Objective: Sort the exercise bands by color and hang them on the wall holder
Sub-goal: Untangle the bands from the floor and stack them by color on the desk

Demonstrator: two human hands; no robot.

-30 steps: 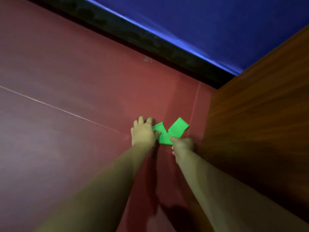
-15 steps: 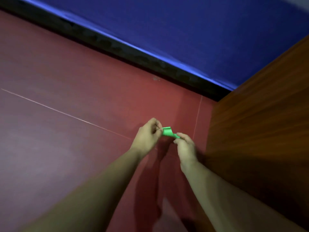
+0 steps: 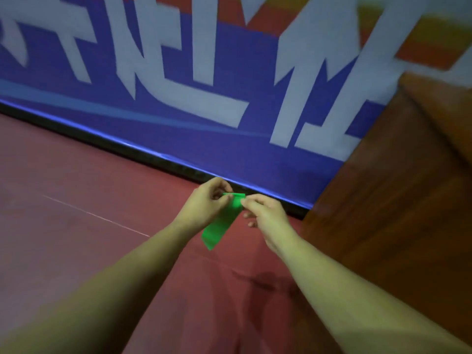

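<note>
**A:** Where is the green exercise band?

**B:** It is held in the air between two bare hands, above a dark red floor. Its top edge sits at the fingertips. The rest droops down and to the left as a flat strip.

**A:** What are the hands doing?

**B:** The left hand pinches the band's top edge between thumb and curled fingers. The right hand pinches the same edge from the other side. Its remaining fingers curl loosely. The two hands are very close together.

**A:** What surrounds them?

**B:** Behind them is a blue wall banner with large pale lettering, blurred, above a black baseboard. A brown wooden panel stands on the right. A thin pale line crosses the floor on the left.
</note>
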